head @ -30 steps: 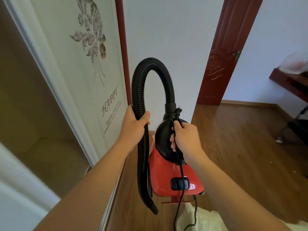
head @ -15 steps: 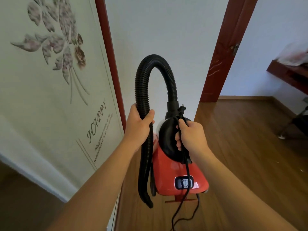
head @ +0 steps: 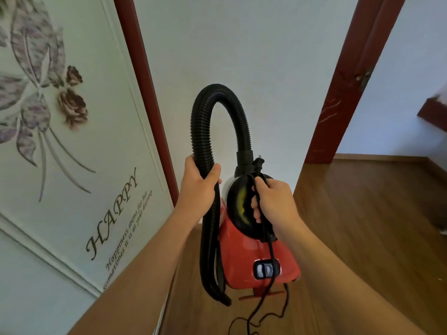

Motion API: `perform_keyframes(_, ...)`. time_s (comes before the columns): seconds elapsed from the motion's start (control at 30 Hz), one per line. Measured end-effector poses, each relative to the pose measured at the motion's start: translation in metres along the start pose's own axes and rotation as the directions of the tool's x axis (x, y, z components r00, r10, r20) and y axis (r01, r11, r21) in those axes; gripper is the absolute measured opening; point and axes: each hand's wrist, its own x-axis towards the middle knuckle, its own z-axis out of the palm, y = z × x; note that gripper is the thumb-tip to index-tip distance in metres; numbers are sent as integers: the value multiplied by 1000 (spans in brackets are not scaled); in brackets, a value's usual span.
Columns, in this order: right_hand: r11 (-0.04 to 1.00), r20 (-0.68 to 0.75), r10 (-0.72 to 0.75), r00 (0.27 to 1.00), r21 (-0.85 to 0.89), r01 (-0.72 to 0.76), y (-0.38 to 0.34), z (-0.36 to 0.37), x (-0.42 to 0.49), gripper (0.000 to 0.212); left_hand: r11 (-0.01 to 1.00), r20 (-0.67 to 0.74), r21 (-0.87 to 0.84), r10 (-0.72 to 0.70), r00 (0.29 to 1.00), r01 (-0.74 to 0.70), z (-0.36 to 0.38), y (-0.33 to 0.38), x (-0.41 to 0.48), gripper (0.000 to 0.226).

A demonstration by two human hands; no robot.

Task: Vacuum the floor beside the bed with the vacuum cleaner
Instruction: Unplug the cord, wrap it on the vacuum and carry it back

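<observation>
While left hand [head: 197, 187] clasps the hose [head: 217, 97] and right hand [head: 275, 201] the vacuum cleaner [head: 244, 257], a door frame [head: 343, 88] stands ahead.

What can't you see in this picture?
Head view:
- Red plastic vacuum cleaner: its handle is mostly covered by the right hand.
- Thin black power cord: runs off the bottom edge.
- Dark red furniture: cut off by the right edge, blurred.
- Bed: out of view.

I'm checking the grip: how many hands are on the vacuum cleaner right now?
2. The left hand grips the black hose just below its arch; the right hand grips the handle of the red vacuum cleaner, with the power cord held against it.
</observation>
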Motion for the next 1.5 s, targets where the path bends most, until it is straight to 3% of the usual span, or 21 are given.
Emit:
perform_keyframes(0.43, 985, 239, -83, 968, -126, 115, -33, -17, 167, 33, 998, -268, -29, -58, 962, 52, 62, -13, 121, 14)
perform_keyframes(0.67, 981, 315, -84, 945, -140, 134, -20, 12, 234, 31, 989, -358, -111, -133, 924, 100, 61, -44, 162, 14)
perform_keyframes(0.83, 975, 408, -78, 910, -157, 154, -6, 40, 285, 34, 988, -442, -77, -156, 883, 136, 58, -85, 194, 18)
perform_keyframes(0.97, 967, 490, -54, 870, -193, 169, -1, 66, 322, 36, 982, -532, -79, -189, 825, 174, 56, -108, 212, 16)
perform_keyframes(1.07, 962, 539, -36, 841, -211, 176, -1, 87, 343, 35, 973, -592, -106, -229, 773, 207, 51, -120, 224, 27)
perform_keyframes(1.17, 955, 594, -41, 803, -212, 205, -4, 104, 360, 35, 968, -654, -80, -233, 720, 240, 47, -127, 232, 19)
perform_keyframes(1.5, 927, 810, -14, 586, -209, 312, -1, 150, 409, 38, 952, -826, -135, -262, 499, 276, 43, -140, 245, 14)
